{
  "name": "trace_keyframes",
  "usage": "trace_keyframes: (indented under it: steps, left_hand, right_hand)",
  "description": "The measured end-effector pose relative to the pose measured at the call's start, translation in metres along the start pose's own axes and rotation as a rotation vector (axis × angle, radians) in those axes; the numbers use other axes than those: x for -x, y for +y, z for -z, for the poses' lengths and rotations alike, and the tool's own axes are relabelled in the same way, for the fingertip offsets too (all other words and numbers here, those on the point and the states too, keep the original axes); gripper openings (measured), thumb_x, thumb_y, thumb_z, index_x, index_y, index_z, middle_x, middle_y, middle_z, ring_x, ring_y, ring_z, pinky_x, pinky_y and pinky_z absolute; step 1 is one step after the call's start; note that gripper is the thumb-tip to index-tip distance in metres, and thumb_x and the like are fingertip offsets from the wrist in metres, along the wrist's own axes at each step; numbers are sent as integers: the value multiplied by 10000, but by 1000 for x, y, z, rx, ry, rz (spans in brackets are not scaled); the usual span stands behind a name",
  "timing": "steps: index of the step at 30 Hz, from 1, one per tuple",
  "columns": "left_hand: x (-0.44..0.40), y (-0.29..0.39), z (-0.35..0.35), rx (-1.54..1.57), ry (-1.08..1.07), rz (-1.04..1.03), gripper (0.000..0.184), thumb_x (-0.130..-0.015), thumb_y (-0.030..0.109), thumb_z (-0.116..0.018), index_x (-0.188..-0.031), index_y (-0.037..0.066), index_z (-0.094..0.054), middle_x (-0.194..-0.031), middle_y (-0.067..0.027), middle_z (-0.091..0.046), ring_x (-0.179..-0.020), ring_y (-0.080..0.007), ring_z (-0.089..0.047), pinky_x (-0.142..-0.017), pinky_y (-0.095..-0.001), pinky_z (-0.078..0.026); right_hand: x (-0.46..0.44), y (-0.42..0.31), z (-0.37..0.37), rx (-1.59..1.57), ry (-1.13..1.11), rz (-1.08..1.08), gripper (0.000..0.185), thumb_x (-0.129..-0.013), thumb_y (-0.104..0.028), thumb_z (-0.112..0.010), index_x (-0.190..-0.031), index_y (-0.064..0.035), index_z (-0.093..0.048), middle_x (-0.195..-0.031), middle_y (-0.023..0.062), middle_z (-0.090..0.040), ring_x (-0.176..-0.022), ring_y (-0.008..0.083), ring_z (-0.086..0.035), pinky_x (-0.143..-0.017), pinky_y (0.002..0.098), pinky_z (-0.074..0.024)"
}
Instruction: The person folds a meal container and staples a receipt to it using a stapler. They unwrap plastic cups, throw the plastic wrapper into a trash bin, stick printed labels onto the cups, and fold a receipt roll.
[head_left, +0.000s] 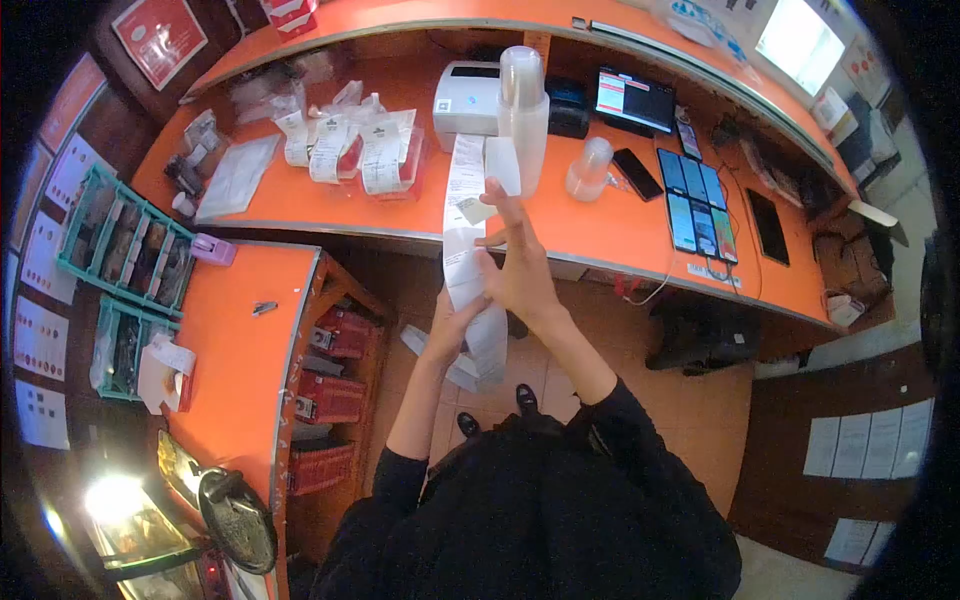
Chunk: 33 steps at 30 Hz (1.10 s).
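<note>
A long strip of printed white labels [465, 215] hangs down from the white label printer [468, 100] past the front edge of the orange counter. My left hand [452, 325] has its fingers around the lower part of the strip, partly hidden behind it. Over the strip, my right hand [517, 262] is raised with its fingers spread, close to a small greyish label piece [476, 209]; whether it grips anything is unclear. Stacked clear plastic cups [523, 120] stand right beside the printer.
Bags with receipts [388, 155] lie left of the printer. To the right are a shorter cup stack [590, 170], a black phone [638, 174], several lit phones [697, 205] and a tablet [635, 98]. A purple tape dispenser [213, 250] sits on the side counter.
</note>
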<state>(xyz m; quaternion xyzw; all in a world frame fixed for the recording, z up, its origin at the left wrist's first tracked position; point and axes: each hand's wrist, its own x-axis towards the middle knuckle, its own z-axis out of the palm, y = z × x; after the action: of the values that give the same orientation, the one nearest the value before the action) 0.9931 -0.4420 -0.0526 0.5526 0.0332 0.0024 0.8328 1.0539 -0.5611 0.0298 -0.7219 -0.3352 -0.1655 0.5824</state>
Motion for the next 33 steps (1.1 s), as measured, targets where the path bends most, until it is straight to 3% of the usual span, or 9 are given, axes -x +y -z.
trace_keyframes:
  steps: [7, 11, 15, 17, 18, 19, 22, 28, 33]
  left_hand:
    - [13, -21, 24, -36, 4, 29, 494, -844, 110, -667, -1282, 23, -457, -1161, -70, -582, -1055, -164, -568, -894, -315, -464]
    - [27, -69, 73, -266, -52, 175, 480, -880, 159, -628, -1301, 29, -437, -1182, -86, -561, -1073, -199, -556, -894, -327, -462]
    - [35, -93, 89, -891, 48, 88, 828, -795, 305, -723, -1411, -2, -263, -1328, -215, -414, -1214, -323, -449, -962, -423, -413]
    - [27, -96, 41, -1389, 650, 535, 867, -713, 309, -770, -1365, -44, -320, -1293, -257, -351, -1203, -393, -374, -999, -488, -337]
    - [9, -98, 25, -1371, 593, 115, 840, -714, 298, -766, -1355, -39, -340, -1273, -250, -378, -1178, -390, -391, -1000, -484, -332]
    - [-11, -99, 8, -1316, 522, -294, 814, -714, 288, -761, -1346, -34, -361, -1254, -242, -404, -1153, -386, -407, -1001, -479, -327]
    - [-112, -82, -87, -1143, 105, -655, 721, -708, 248, -779, -1272, -28, -426, -1206, -216, -460, -1138, -376, -435, -1005, -453, -335]
    - [-303, -127, -180, -857, 202, -702, 955, -692, 347, -813, -1381, 0, -251, -1279, -233, -442, -1246, -388, -408, -1039, -466, -357]
    - [-326, -138, -182, -310, 183, -232, 750, -813, 434, -696, -1334, 45, -322, -1207, -183, -519, -1000, -316, -607, -862, -450, -515]
  right_hand:
    - [31, 0, -24, 86, 83, 22, 883, -718, 147, -573, -1456, -232, -271, -1151, 167, -528, -993, 342, -572, -738, 351, -544]
    - [85, -37, -28, -155, -175, -23, 895, -766, 64, -654, -1466, -255, -198, -1357, 172, -473, -842, 282, -666, -844, 377, -533]
    - [84, -33, 11, -504, -159, -108, 1062, -744, 102, -666, -1482, -290, -11, -1413, 197, -385, -842, 267, -663, -742, 359, -577]
    - [70, -6, 58, -388, 3, -260, 1202, -725, 131, -681, -1460, -317, 158, -1458, 214, -288, -835, 245, -659, -723, 339, -584]
    - [68, 12, 79, -519, 179, -377, 1158, -709, 117, -695, -1481, -172, 118, -1478, 144, -275, -874, 250, -663, -733, 333, -583]
    - [63, 29, 103, -473, 285, -354, 1181, -707, 124, -693, -1475, -202, 142, -1478, 139, -277, -875, 249, -661, -732, 325, -583]
    - [49, 71, 182, -267, 477, -315, 1220, -700, 131, -687, -1468, -285, 165, -1477, 131, -283, -875, 243, -655, -731, 314, -585]
    - [39, 129, 293, -195, 587, -308, 1260, -669, 80, -728, -1462, -321, 166, -1470, 126, -303, -868, 246, -652, -717, 312, -592]
    - [12, 162, 340, -200, 552, -257, 1252, -670, 52, -746, -1466, -323, 144, -1461, 153, -313, -861, 249, -649, -709, 320, -598]
